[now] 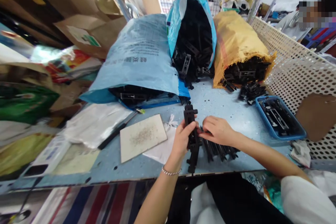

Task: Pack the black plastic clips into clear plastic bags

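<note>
My left hand (pixel 182 138) is wrapped round a long black plastic part (pixel 193 154), held upright over the table near its front edge. My right hand (pixel 216 130) is closed in a pinch at the right side of that part, its fingertips close to my left fingers. Whatever lies between the right fingertips is too small to make out. Beneath the right hand, a row of slim black parts (pixel 220 152) lies on the blue tabletop (pixel 210 99). To the left rest a pale square board (pixel 143 136) with dark specks and a white plastic bag (pixel 162 148).
Behind stand a pale blue sack (pixel 139 56), a bright blue sack (pixel 170 24) and a yellow sack (pixel 233 35), all holding black parts. A blue tray (pixel 279 136) sits right, beside a perforated panel (pixel 296 63). A black-handled screwdriver (pixel 112 136) lies left. Another person (pixel 294 24) is beyond the panel.
</note>
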Demonstrator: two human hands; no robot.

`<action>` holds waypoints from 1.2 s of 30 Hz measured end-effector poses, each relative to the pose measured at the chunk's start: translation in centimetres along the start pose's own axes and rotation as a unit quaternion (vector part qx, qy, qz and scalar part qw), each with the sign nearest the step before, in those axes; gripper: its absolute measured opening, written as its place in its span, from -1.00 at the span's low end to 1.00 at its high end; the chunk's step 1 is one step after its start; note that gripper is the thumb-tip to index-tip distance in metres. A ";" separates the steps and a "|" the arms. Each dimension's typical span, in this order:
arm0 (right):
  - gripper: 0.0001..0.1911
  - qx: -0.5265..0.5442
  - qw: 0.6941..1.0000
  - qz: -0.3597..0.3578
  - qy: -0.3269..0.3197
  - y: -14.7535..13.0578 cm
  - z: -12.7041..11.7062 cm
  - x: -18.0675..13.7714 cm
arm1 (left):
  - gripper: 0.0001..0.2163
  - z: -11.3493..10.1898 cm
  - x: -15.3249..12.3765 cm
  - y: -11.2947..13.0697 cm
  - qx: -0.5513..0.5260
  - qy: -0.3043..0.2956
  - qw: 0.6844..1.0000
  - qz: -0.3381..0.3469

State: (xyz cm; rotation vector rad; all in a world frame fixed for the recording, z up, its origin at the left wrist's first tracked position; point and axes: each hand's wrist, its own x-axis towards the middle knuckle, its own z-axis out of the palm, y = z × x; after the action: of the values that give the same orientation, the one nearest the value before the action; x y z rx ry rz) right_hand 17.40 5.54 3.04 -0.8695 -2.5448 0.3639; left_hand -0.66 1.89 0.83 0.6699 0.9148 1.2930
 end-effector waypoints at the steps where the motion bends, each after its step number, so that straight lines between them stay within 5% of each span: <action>1: -0.61 -0.037 0.999 -0.019 0.021 -0.4 -0.8 0.4 | -0.52 -0.1 -0.4 0.4 0.002 -0.003 1.000 -0.007; 4: -0.64 -0.139 0.987 -0.054 0.058 -0.9 -2.2 1.8 | -0.52 -0.2 -1.4 1.2 0.021 -0.026 0.998 -0.045; 8: -0.61 -0.195 0.976 -0.093 -0.032 -0.2 -2.6 3.5 | -0.48 -0.1 -2.4 1.0 0.040 -0.040 0.992 -0.109; 14: -0.55 -0.127 0.989 0.008 -0.075 -1.3 -0.9 1.6 | -0.50 -0.6 -1.7 0.3 0.004 0.028 0.998 -0.054; 20: -0.63 -0.197 0.958 -0.209 -0.015 -5.1 1.8 -2.9 | -0.55 -1.0 -1.7 -1.0 -0.086 0.001 0.984 -0.154; 24: -0.61 -0.182 0.946 -0.261 0.068 -5.9 3.0 -4.4 | -0.60 -0.2 -4.3 -3.7 -0.087 0.022 0.954 -0.286; 26: -0.58 -0.145 0.952 -0.258 0.078 -6.1 3.6 -5.2 | -0.60 0.0 -5.8 -4.7 -0.054 0.059 0.960 -0.269; 29: -0.58 -0.100 0.978 -0.182 0.016 -5.7 4.5 -6.5 | -0.58 -1.5 -6.7 -4.9 0.008 0.108 0.982 -0.155; 31: -0.64 -0.116 0.991 -0.054 -0.034 -4.7 5.0 -7.6 | -0.55 -3.7 -6.0 -4.6 0.057 0.130 0.986 -0.088; 34: -0.63 -0.172 0.969 0.166 -0.058 -2.1 5.5 -9.6 | -0.54 -6.6 -4.1 -5.0 0.113 0.139 0.976 -0.120; 36: -0.52 -0.174 0.953 0.236 -0.073 0.0 5.8 -10.7 | -0.56 -6.8 -3.1 -6.4 0.094 0.131 0.973 -0.164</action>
State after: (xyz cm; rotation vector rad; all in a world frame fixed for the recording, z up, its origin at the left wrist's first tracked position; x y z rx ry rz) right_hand 22.31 -1.85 -5.32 -1.6509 -2.5514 0.1160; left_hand -3.36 -2.77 -7.34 0.4711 1.3186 1.0190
